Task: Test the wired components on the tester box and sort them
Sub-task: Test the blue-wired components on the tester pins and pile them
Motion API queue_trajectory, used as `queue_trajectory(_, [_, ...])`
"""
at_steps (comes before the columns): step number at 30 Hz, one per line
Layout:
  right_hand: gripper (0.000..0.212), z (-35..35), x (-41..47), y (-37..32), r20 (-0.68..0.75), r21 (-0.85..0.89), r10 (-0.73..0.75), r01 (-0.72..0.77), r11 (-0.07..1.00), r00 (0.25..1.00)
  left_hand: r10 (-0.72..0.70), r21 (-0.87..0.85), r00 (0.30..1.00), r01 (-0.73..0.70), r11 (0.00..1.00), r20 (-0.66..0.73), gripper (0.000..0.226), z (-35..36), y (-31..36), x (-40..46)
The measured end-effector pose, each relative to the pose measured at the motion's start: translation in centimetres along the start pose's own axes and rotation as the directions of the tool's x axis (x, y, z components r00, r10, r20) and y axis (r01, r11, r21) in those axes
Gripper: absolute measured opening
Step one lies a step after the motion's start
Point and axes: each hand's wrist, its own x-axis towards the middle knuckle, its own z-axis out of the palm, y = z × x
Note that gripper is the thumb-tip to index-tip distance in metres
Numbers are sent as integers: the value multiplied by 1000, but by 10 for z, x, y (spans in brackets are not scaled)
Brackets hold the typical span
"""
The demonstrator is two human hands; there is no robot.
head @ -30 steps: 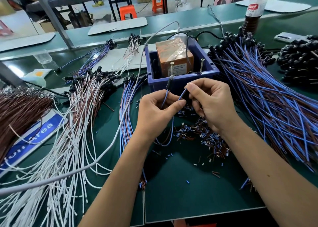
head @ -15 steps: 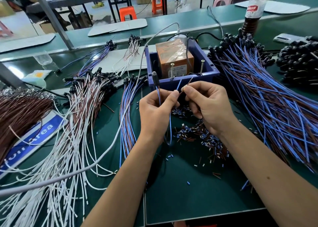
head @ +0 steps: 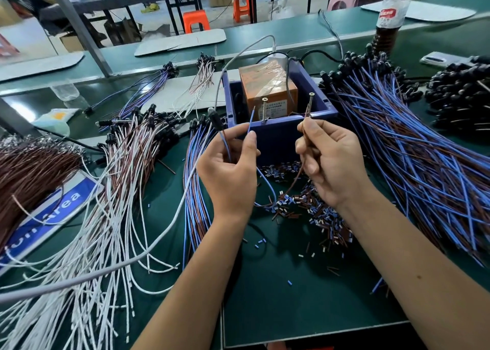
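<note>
Wired component: a thin blue lead (head: 251, 120) and a thin brown lead (head: 299, 173) joined to one small black cylindrical head (head: 215, 118), held up just in front of the tester box, the leads sagging in a loop toward the bench
Tester box: an open dark-blue plastic box (head: 278, 134) on the green bench (head: 305, 296); inside stands an orange block wrapped in clear tape (head: 267, 88); two upright metal screws, left screw (head: 264, 109) and right screw (head: 309, 104), rise at its front wall
Left hand (head: 229, 174): palm turned up, thumb and forefinger pinching the blue lead, bare tip pointing up just beside the left screw; the black head sticks out by the fingers
Right hand (head: 331, 161): fingers curled, pinching the brown lead, whose tip sits at the foot of the right screw; contact cannot be told
Hands: apart, one before each screw
Bench, right: a large fan of blue-and-brown wired components (head: 413, 158)
Bench, left: a narrow blue-and-brown bundle (head: 195, 190), then a white-and-brown bundle (head: 116, 190)
Between forearms: a scatter of cut blue and brown insulation bits (head: 313, 209)
Behind: one clear plastic bottle of dark drink (head: 388, 18)
</note>
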Motion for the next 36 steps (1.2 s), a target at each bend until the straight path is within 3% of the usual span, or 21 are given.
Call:
queue_trajectory(10, [24,5,-2,-3,-70,26,12,-10,1000,997,11,-17,999,-11,1000,37,9,2,1,-1])
queue_trajectory(29, [28,6,-3,-2,-49,-2,-7,7,1000,999,-2,-19,1000,3,1000,17,12,0,3,-3])
queue_trajectory(36, [27,4,-5,-5,3,-71,-117,117,991,993,27,-55,999,-29,998,-39,12,7,14,-5])
